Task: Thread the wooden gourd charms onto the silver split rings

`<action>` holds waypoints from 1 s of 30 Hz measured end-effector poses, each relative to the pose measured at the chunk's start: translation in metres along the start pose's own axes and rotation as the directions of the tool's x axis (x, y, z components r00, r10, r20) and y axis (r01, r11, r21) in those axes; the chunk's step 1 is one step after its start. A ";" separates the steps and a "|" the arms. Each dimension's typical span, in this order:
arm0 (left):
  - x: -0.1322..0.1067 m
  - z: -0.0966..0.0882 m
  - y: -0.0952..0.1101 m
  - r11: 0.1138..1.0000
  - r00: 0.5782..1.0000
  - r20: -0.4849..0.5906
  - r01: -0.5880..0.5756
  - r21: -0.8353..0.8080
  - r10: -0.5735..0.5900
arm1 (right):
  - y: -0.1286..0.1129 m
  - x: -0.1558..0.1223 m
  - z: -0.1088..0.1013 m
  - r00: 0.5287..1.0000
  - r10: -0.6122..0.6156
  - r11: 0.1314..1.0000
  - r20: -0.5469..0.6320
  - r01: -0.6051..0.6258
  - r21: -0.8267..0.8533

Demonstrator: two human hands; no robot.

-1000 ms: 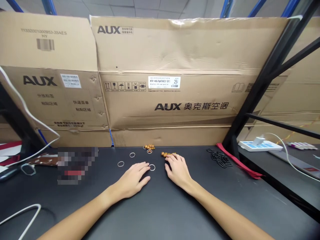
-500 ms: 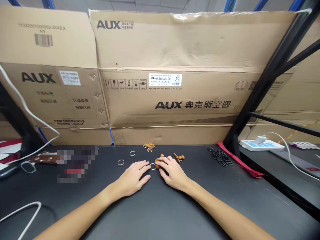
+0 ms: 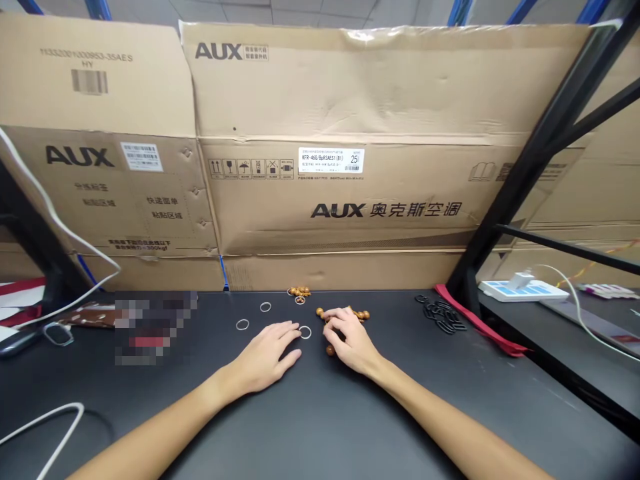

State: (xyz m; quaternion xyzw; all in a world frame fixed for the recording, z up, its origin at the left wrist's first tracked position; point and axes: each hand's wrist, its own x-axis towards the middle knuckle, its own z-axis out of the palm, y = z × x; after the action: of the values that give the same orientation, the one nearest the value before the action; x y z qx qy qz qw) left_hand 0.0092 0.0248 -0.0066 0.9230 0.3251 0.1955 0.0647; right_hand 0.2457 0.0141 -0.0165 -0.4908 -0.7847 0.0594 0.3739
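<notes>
My left hand (image 3: 266,360) lies palm down on the black table with its fingers stretched out. Its fingertips touch or nearly touch a thin silver ring (image 3: 305,332). To the right of that ring, my right hand (image 3: 351,341) has thumb and fingers closed in a pinch on a brown beaded pendant. One round bead (image 3: 331,349) shows under the hand and another bead (image 3: 320,312) beyond the fingertips; the fingers hide the part between. Just behind the right hand lies a second brown beaded pendant (image 3: 365,315), partly covered.
Two silver rings, a nearer ring (image 3: 243,325) and a farther ring (image 3: 265,307), lie left. A beaded cluster with rings (image 3: 300,292) sits at the back edge. Black loops (image 3: 443,313) and a red strap (image 3: 480,320) lie right. Cardboard (image 3: 330,200) stands behind.
My right hand has shifted slightly right, away from the ring, and its fingers have curled into a pinch. The beads under it have moved and show differently. My left hand stays put.
</notes>
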 end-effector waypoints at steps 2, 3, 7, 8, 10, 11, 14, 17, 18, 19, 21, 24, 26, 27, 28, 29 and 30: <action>0.000 -0.001 0.001 1.000 1.000 0.008 0.003 0.007 -0.003 | -0.004 0.000 0.000 0.999 -0.022 0.997 -0.023 0.020 -0.078; 0.000 -0.001 0.001 1.000 1.000 0.011 0.003 0.014 -0.003 | -0.006 0.000 0.000 0.999 -0.034 0.993 -0.013 0.033 -0.115; 0.000 -0.001 0.001 0.999 1.000 0.014 -0.005 0.037 0.004 | -0.004 -0.001 0.005 0.998 0.011 0.972 0.062 0.004 -0.235; 0.000 -0.001 0.001 0.999 1.000 0.014 -0.004 0.039 0.004 | -0.002 -0.001 0.005 0.997 0.045 0.964 0.063 -0.027 -0.263; 0.000 0.000 0.000 0.999 1.000 0.018 0.000 0.039 -0.001 | -0.001 -0.001 0.005 0.994 0.096 0.947 0.045 -0.077 -0.313; 0.000 0.001 0.000 0.999 1.000 0.018 0.002 0.037 -0.003 | -0.002 -0.001 0.004 0.994 0.103 0.938 0.028 -0.088 -0.334; -0.001 0.001 -0.001 1.000 1.000 0.004 0.010 0.024 -0.010 | -0.010 -0.002 0.000 0.997 0.071 0.919 -0.026 -0.075 -0.387; -0.001 0.001 -0.001 1.000 1.000 -0.006 0.004 0.027 -0.004 | -0.024 -0.006 0.000 0.995 0.087 0.891 -0.043 -0.097 -0.444; -0.001 0.000 -0.001 1.000 1.000 -0.005 -0.004 0.031 0.004 | -0.027 -0.008 0.002 0.994 0.109 0.884 -0.027 -0.110 -0.455; -0.001 0.000 -0.001 0.999 1.000 -0.006 -0.013 0.033 0.013 | -0.030 -0.009 0.003 0.990 0.137 0.886 0.009 -0.119 -0.449; 0.000 0.000 -0.001 0.999 1.000 -0.015 -0.022 0.030 0.023 | -0.031 -0.012 0.006 0.984 0.160 0.910 0.074 -0.118 -0.397; 0.000 0.003 -0.003 1.000 0.999 -0.047 -0.013 0.008 0.014 | -0.026 -0.015 0.010 0.990 0.091 0.964 0.111 -0.060 -0.257; 0.000 0.006 -0.004 1.000 0.998 -0.069 0.002 -0.010 -0.002 | -0.020 -0.015 0.011 0.995 0.023 0.986 0.100 -0.006 -0.166; 0.000 0.006 -0.005 1.000 0.997 -0.079 0.011 -0.019 -0.013 | -0.018 -0.014 0.010 0.995 -0.008 0.992 0.101 0.020 -0.122; 0.000 0.007 -0.005 0.999 0.996 -0.088 0.022 -0.029 -0.024 | -0.016 -0.014 0.010 0.994 -0.035 0.996 0.103 0.043 -0.080; 0.000 0.007 -0.005 0.999 0.995 -0.095 0.033 -0.039 -0.037 | -0.016 -0.014 0.010 0.992 -0.062 0.997 0.109 0.067 -0.038; 0.001 0.007 -0.005 0.998 0.994 -0.099 0.044 -0.048 -0.048 | -0.016 -0.014 0.009 0.990 -0.087 0.996 0.110 0.087 0.001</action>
State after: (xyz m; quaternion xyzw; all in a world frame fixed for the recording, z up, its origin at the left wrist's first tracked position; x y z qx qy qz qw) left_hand 0.0096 0.0295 -0.0137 0.9025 0.3446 0.2475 0.0741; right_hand 0.2316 -0.0026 -0.0229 -0.4527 -0.8249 0.0685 0.3314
